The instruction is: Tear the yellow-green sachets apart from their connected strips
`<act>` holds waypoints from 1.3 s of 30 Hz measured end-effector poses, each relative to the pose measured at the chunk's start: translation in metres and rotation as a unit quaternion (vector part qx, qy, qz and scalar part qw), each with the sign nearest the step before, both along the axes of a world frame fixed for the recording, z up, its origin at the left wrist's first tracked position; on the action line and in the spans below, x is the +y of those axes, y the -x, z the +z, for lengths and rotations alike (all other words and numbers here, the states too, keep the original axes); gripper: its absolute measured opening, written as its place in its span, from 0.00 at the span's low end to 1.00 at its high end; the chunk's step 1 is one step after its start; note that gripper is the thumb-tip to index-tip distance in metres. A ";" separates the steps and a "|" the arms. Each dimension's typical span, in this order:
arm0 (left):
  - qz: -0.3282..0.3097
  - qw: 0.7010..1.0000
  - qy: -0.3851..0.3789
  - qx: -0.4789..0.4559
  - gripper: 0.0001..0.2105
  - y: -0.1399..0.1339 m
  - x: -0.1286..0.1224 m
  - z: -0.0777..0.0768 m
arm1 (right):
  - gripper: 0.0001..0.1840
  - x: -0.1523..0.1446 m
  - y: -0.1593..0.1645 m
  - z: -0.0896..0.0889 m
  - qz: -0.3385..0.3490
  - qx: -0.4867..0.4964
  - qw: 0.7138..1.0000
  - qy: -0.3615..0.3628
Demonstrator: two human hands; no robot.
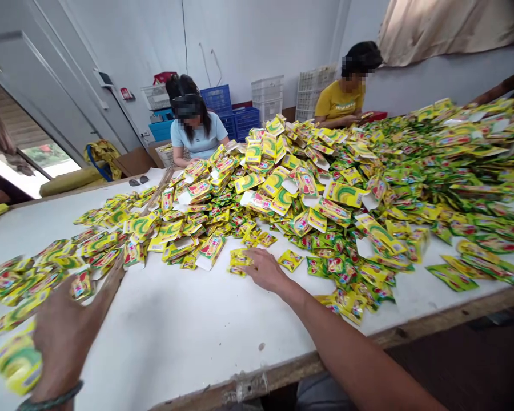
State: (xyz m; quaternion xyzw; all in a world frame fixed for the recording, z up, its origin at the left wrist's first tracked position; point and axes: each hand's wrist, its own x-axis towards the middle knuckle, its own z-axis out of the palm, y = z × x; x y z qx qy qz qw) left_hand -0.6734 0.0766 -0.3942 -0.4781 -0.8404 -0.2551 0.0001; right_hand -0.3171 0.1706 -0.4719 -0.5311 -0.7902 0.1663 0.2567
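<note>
Our left hand (62,331), blurred, has its thumb spread; yellow packets (19,365) show at its outer side, whether gripped we cannot tell. Farther out, our right hand (263,268), loosely curled, reaches its fingertips over a yellow sachet (236,260) just to its left on the white table (175,325); fingers hide any pinch and its long axis. Beyond, the heaped boxes (346,194) carry red-and-white lettering, too blurred for us to read.
</note>
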 end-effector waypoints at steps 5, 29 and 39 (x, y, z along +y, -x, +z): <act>-0.135 0.990 0.050 0.003 0.28 -0.109 0.061 -0.035 | 0.14 0.002 -0.024 0.007 -0.149 -0.077 0.983 -0.079; -0.246 0.878 -0.057 -0.406 0.21 -0.168 0.099 -0.083 | 0.16 0.019 -0.053 0.015 -0.144 0.054 0.982 -0.113; -0.158 0.788 -0.090 -0.588 0.22 -0.161 0.088 -0.083 | 0.09 -0.001 -0.021 0.013 -0.015 0.105 0.990 -0.088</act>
